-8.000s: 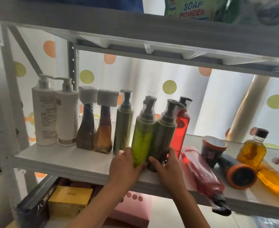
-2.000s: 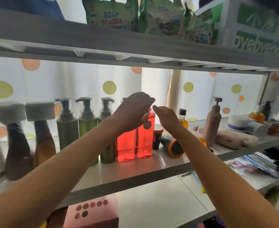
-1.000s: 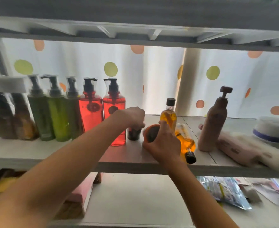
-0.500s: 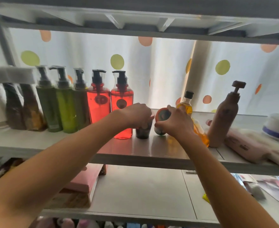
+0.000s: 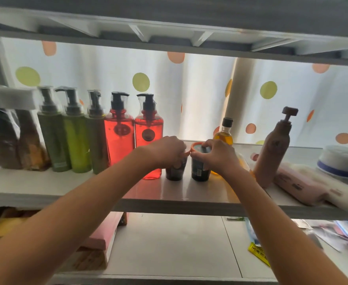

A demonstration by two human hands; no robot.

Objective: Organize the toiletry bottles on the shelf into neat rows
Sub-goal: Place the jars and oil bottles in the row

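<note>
- Two small dark jars stand upright side by side on the shelf, just right of the red pump bottles.
- Left hand is curled over the top of the left jar, gripping it and hiding its lid.
- Right hand grips the right jar around its orange-rimmed lid; the two hands' fingertips nearly meet between the jars.
- Two red pump bottles end an upright row with three green pump bottles and two brown bottles further left.
- Behind the right hand stands an amber oil bottle.
- Further right stands a brown pump bottle, with pink tubes lying flat beside it.
- A dotted curtain hangs behind.
</note>
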